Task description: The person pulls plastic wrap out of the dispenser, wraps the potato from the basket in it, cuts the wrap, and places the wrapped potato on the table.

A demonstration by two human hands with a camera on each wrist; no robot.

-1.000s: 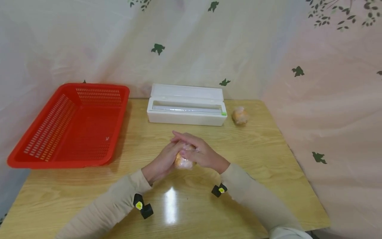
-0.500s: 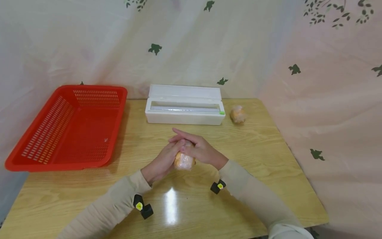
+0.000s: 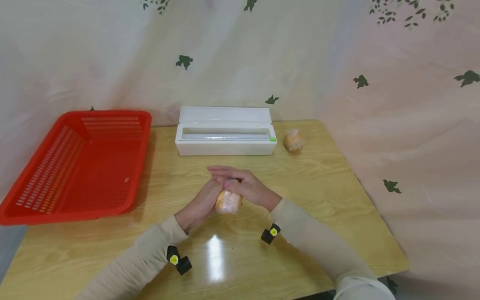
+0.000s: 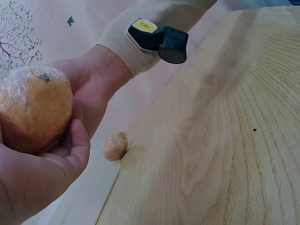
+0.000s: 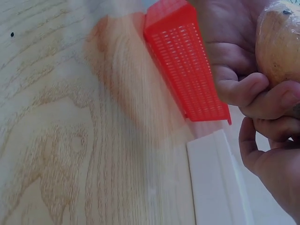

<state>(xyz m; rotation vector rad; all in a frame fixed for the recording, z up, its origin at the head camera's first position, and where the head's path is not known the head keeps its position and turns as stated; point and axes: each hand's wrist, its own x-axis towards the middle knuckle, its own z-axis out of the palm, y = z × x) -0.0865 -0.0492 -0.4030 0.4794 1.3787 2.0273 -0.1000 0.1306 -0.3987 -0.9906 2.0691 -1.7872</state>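
A round orange-brown fruit (image 3: 228, 204), wrapped in clear cling film, is held between both hands in front of me. My left hand (image 3: 200, 204) grips it from the left. From the right, my right hand (image 3: 252, 187) wraps over its top, fingers lying across the left hand's fingers. In the left wrist view, a dark spot marks the top of the wrapped fruit (image 4: 40, 112), and curled fingers (image 4: 77, 145) support it underneath. The right wrist view shows the same fruit (image 5: 281, 51) partly cut off at the edge. What kind of fruit it is, I cannot tell.
Behind the hands stands a white cling film box (image 3: 225, 148), lid raised, with a roll inside. A second wrapped fruit (image 3: 293, 141) rests on the table (image 3: 318, 187) to its right. A large red plastic basket (image 3: 101, 175) sits at the left. A patterned curtain (image 3: 225, 50) hangs behind.
The head view has turned slightly right, so everything shifts left. My right hand's fingers have flattened across the left hand, and more of the wrapped fruit shows below them.
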